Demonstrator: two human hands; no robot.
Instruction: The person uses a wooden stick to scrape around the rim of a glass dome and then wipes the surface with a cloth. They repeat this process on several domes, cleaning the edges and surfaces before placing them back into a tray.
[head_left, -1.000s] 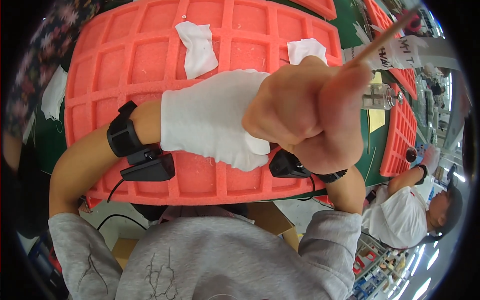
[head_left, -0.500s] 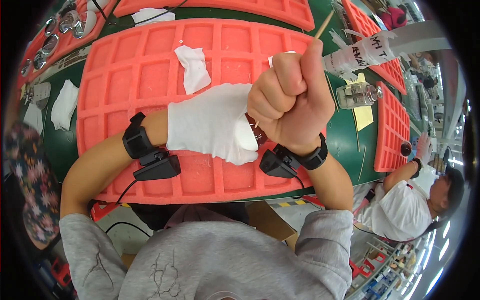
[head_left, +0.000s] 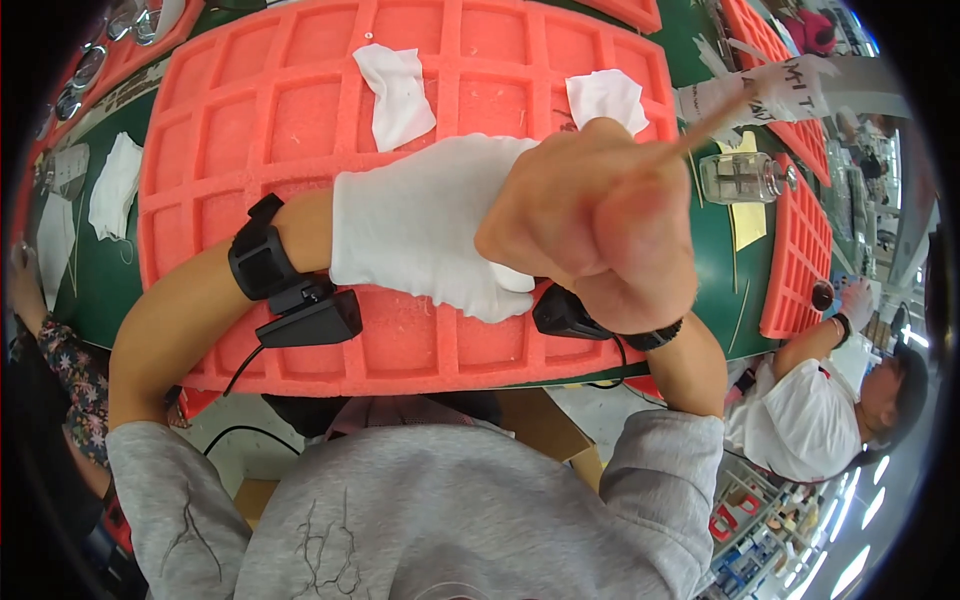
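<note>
My left hand, in a white glove, reaches in over a red foam tray with square compartments. Its fingers are mostly behind my right hand; what they hold is hidden now, though a dark red glossy piece showed there half a second ago. My bare right hand is closed in a fist just in front of the left fingertips. From it a thin wooden stick points up and right, blurred. White cloth pieces lie on the tray, one left of centre and another cloth beyond my right hand.
A glass bottle with a metal top stands over yellow paper on the green table. A white cloth lies at left. Round clear pieces fill another tray. Co-workers sit at both sides; the right one's gloved hand nears a dark round piece.
My right hand has turned and tilted, bringing the stick lower and toward the right. It now covers the dark red piece at my left fingertips. The view has shifted slightly.
</note>
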